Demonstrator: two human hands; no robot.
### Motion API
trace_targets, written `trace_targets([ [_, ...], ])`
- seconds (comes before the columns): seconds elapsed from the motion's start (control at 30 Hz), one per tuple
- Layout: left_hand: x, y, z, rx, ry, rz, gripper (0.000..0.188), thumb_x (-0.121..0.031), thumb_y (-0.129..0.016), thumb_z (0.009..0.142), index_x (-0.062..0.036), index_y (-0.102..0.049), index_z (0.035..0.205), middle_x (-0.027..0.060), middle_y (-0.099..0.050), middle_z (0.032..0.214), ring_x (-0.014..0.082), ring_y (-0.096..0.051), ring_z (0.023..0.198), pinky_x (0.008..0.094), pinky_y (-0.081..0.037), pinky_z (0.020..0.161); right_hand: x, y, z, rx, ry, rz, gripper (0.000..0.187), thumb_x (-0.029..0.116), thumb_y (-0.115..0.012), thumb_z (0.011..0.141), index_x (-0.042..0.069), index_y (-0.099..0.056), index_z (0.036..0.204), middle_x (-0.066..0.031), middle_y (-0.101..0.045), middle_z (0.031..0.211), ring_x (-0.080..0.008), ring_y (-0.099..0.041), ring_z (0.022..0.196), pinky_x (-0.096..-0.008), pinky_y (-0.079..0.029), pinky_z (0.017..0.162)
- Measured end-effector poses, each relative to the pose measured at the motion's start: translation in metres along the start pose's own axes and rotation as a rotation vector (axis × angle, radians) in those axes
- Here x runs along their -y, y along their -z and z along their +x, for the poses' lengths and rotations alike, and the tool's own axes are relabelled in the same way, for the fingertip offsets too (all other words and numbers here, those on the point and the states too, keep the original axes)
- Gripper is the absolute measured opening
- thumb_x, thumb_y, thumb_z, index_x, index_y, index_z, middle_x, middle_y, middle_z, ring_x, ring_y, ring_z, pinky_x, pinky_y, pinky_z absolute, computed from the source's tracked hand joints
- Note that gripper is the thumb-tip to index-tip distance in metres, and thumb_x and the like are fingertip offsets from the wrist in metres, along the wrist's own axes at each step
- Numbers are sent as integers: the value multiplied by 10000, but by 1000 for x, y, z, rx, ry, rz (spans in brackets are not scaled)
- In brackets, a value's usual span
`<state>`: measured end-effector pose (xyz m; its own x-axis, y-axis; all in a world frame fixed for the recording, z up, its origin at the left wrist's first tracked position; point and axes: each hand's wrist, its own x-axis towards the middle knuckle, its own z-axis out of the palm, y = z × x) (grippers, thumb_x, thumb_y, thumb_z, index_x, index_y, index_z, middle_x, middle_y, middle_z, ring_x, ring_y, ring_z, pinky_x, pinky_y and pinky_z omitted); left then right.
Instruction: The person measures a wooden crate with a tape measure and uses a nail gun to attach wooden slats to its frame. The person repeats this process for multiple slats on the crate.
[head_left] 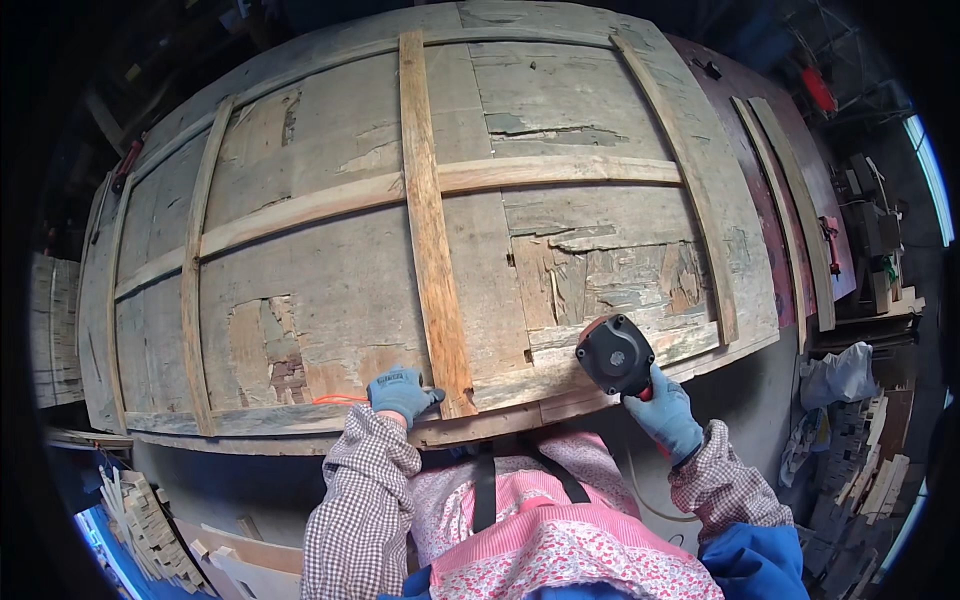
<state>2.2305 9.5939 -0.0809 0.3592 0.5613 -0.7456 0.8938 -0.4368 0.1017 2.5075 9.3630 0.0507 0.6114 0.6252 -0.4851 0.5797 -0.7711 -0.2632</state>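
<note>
Head view: a large weathered plywood panel (340, 250) lies flat in front of the person, with pale wooden battens across it.
Left hand (402, 393): gloved in blue, pressed flat on the panel's near edge, fingertips just beside the foot of the central upright batten (432, 230); it grips nothing.
Right hand (665, 412): gloved in blue, wrapped around the handle of a black and red nail gun (614, 355), whose body rests on the panel's lower right part.
Surroundings: an orange cord (338, 399) lies on the panel just left of the left hand; a dark reddish board (770, 200) with two more battens lies beyond the panel's right edge; cut wood scraps (150, 520) are heaped at lower left, and offcuts with a grey bag (840, 375) at right.
Hidden: the nail gun's nose is out of sight under its body; the dark corners hold tools too dim to make out.
Edges and room: the panel's near edge runs against the person's apron (540, 520); bare panel lies open between the two hands.
</note>
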Motion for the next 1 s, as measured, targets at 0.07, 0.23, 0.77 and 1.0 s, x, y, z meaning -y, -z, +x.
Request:
trace_targets([
  [0.07,5,0,-9,-41,1,-41,596,-610,-588,679,-121,-632,1017,113,-595,1066,264,-574,987,381,-450,822,-39,-14,33,-284,197,3,693,273,-622,678,73,-373,1293,-199,-610,895,-352,-596,841,-421,-468,727],
  [0.23,26,2,-45,-257,162,-596,819,-536,-717,628,-89,-455,1262,137,-593,985,258,-582,910,366,-456,818,-54,-31,78,-208,238,-97,768,239,-664,663,48,-326,1326,-161,-553,1003,-321,-554,851,-432,-419,729],
  [0.77,-40,68,-16,76,-623,-1650,847,-538,-534,788,-110,-141,1405,156,-594,993,211,-592,892,336,-496,799,-3,-9,73,-395,262,-34,482,200,-679,662,115,-568,1122,-124,-520,1053,-301,-460,1002,-423,-367,850],
  [1.0,-27,140,-32,-204,-625,-1153,892,-569,-522,789,-122,-82,1423,155,-598,980,198,-603,831,299,-483,741,205,-26,79,540,357,1265,414,125,-644,815,-15,-509,1180,-59,-606,1028,-80,-543,880,-218,-455,782],
])
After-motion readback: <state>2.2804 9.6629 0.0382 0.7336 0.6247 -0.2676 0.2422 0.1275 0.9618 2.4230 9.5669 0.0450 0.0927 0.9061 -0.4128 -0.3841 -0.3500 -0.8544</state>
